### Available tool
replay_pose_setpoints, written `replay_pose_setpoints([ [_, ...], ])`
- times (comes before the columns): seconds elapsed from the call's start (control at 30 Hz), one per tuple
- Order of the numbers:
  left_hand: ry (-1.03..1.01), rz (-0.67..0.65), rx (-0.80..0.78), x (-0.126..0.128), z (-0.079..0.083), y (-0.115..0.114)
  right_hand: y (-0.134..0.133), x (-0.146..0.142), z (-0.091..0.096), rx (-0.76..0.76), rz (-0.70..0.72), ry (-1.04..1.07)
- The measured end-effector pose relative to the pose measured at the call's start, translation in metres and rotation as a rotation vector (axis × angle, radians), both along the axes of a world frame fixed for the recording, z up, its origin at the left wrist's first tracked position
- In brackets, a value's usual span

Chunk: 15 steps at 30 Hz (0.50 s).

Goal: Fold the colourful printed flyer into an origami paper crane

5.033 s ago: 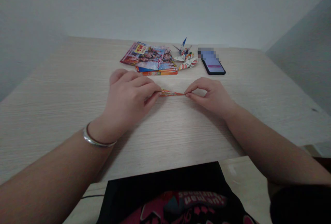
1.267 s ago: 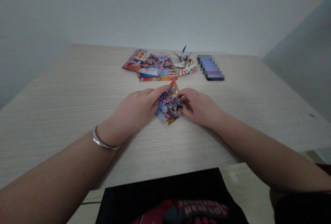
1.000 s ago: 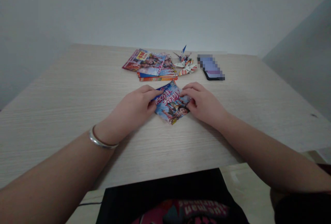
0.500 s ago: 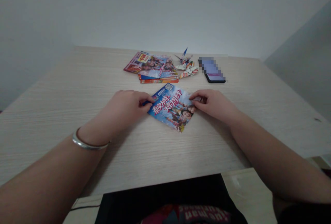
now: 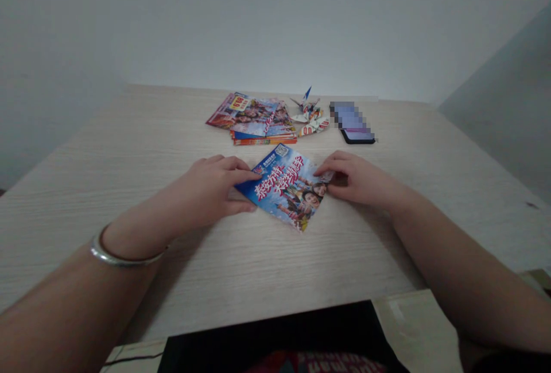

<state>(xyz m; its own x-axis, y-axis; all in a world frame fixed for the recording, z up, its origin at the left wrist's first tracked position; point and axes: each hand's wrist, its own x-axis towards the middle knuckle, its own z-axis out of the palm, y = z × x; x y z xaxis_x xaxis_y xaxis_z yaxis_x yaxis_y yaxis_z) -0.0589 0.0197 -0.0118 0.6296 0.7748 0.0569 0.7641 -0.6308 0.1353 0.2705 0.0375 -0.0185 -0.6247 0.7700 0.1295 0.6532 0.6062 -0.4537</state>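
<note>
A square printed paper sheet [image 5: 282,189], blue with red-and-white lettering and a photo of people, lies turned like a diamond on the table. My left hand [image 5: 215,186] rests at its left corner, forefinger on the paper and thumb spread apart on the table side. At the opposite corner my right hand [image 5: 355,181] has its fingers over the paper and its thumb by the lower edge, holding that corner. The corner itself is partly hidden by those fingers.
Beyond the sheet lies a stack of printed leaflets [image 5: 253,115]. Folded paper cranes [image 5: 312,117] sit to its right, followed by a black-edged phone [image 5: 355,126]. A wall [image 5: 275,28] stands behind the pale wooden table [image 5: 241,269].
My left hand has loosened its pinch on the left corner, thumb now away from the forefinger. My right hand stays at the right corner. The whole view has shifted slightly.
</note>
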Motion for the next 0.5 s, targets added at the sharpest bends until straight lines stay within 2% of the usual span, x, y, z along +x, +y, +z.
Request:
replay_pose_setpoints([
  [0.1,-0.024,0.007,0.000,-0.0002,-0.0018,0.0014,0.0016,-0.0007,-0.0021,-0.011,0.021,0.008],
  [0.33,-0.088,-0.076,0.000,-0.0011,-0.0008,0.0061,0.0070,0.0017,-0.0069,-0.024,0.002,0.080],
  [0.5,-0.131,-0.065,0.004,0.0019,0.0048,0.0033,0.0063,0.0027,-0.0038,-0.009,0.080,0.126],
])
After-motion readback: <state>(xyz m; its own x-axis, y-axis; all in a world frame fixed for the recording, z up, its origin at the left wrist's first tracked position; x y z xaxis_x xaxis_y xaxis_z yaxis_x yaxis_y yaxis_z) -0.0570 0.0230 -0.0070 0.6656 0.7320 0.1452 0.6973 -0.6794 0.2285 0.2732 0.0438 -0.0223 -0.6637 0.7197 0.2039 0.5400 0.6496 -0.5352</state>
